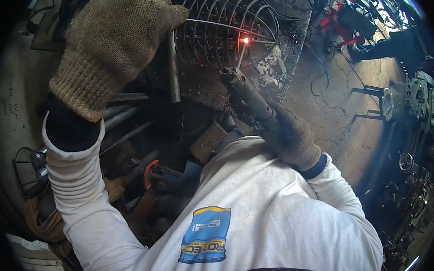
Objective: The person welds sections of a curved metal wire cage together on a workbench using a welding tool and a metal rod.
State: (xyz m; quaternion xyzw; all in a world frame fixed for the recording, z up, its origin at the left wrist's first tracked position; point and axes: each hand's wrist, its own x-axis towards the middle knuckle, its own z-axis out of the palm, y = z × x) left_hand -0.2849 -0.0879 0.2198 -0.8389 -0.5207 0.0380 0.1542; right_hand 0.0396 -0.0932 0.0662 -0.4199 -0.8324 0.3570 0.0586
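Observation:
My left hand (116, 40), in a knitted brown glove, is closed on the near end of a thin metal rod (220, 23). That rod runs rightward across a domed cage of curved metal bars (217, 4). In my right hand (291, 138), also gloved, is a worn welding electrode holder (249, 96). A welding electrode (242, 56) sticks up from its jaws, and the tip glows orange-white against the cage's right part, close to the rod. The glove hides my left fingertips, and the holder partly covers my right fingers.
The cage rests on a dirty metal bench (291, 49). A metal pipe (174, 71) stands out beside it, with more bars below my left hand. Cables (325, 74) trail over the floor (346, 137). Machinery (423, 98) stands at right, near a red object (332, 26). An orange-edged tool (150, 174) lies lower left.

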